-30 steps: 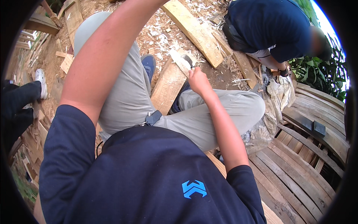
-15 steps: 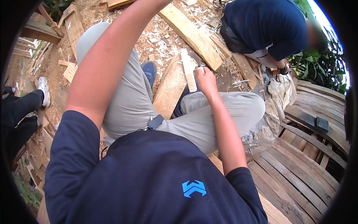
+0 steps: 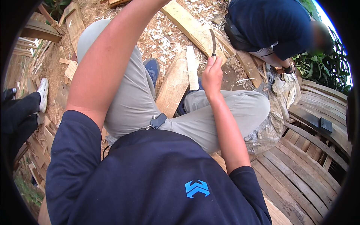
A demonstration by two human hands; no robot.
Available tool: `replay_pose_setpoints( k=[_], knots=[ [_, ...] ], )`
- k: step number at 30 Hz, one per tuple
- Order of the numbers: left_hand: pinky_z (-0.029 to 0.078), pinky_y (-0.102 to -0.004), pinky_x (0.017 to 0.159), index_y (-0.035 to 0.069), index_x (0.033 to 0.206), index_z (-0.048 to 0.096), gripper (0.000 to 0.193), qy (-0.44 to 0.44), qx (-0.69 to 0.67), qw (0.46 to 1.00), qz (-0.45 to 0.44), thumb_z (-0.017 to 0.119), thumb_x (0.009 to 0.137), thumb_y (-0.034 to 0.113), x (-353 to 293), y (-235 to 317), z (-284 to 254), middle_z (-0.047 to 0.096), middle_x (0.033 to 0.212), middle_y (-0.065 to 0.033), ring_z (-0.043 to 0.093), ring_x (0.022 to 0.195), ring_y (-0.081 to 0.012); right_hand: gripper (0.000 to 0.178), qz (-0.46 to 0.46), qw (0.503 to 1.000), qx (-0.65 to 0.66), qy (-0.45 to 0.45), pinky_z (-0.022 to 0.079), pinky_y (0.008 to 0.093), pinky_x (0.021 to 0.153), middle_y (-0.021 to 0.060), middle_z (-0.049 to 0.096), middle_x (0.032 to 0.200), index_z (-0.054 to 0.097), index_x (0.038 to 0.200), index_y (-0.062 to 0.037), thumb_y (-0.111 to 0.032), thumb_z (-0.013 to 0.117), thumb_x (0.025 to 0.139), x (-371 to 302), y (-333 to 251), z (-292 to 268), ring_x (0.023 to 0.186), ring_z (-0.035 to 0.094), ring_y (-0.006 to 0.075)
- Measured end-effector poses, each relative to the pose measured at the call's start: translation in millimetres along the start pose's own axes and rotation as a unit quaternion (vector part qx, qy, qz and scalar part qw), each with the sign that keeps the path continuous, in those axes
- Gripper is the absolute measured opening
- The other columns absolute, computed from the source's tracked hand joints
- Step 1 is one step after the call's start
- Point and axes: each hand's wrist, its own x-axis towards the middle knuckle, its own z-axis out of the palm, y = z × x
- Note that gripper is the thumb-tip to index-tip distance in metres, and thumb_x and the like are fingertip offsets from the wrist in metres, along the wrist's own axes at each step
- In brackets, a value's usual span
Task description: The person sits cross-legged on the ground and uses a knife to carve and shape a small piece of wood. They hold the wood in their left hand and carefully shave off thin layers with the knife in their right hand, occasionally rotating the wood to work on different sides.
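Note:
My right hand [image 3: 212,74] is closed around the handle of a knife [image 3: 214,42]. Its narrow, slightly curved blade points away from me, apart from the wood. Just left of that hand, a pale, freshly cut strip of wood [image 3: 192,69] stands or leans along the edge of a thick wooden block [image 3: 173,84] between my legs. My left forearm [image 3: 123,41] stretches up past the top edge of the picture, so the left hand is out of sight.
A long plank [image 3: 187,26] lies ahead among wood shavings [image 3: 159,35]. At the upper right another person [image 3: 266,26] bends forward. Someone's legs [image 3: 22,116] show at far left. Weathered boards [image 3: 300,172] and crumpled plastic sheeting [image 3: 283,92] lie to my right.
My right hand has lifted and turned with the knife, and the blade has come away from the pale strip. That strip has shifted slightly. My left arm stays nearly the same.

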Motion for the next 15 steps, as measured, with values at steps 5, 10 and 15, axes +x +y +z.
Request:
replay_pose_setpoints(
  k=[5, 10, 15],
  knots=[
    [0.046, -0.0266, 0.051, 0.0, 0.084, 0.068, 0.02, -0.004, 0.004, 1.0, -0.003, 0.062, 0.094, 0.017, 0, 3, 1, 0.063, 0.069, -0.0043, 0.056, 0.056, -0.0093, 0.038, 0.046, 0.975, -0.131, -0.174, 0.049, 0.06, 0.09, 0.0365, 0.067, 0.102, 0.049, 0.111, 0.0063, -0.031, 0.043, 0.105, -17, 23, 33, 0.098, 0.065, 0.0539],
    [0.046, -0.0266, 0.051, 0.0, 0.084, 0.067, 0.019, -0.01, -0.005, 1.0, 0.002, 0.063, 0.094, 0.016, 0, 2, 5, 0.063, 0.069, -0.0041, 0.056, 0.055, -0.0093, 0.037, 0.124, 0.975, 0.006, -0.187, 0.051, 0.0487, 0.061, 0.0244, 0.065, 0.088, 0.051, 0.103, 0.0012, -0.034, 0.043, 0.105, 18, 58, 36, 0.073, 0.067, 0.0377],
    [0.044, -0.0258, 0.05, 0.001, 0.084, 0.067, 0.019, -0.01, -0.011, 1.0, -0.004, 0.063, 0.095, 0.016, 3, -6, 0, 0.062, 0.068, -0.0032, 0.054, 0.054, -0.0085, 0.027, 0.385, 0.807, 0.372, -0.25, 0.024, 0.0222, 0.036, -0.0001, 0.047, 0.071, 0.046, 0.098, -0.0086, -0.033, 0.039, 0.108, 26, 28, 4, 0.046, 0.037, 0.0069]
  ],
)
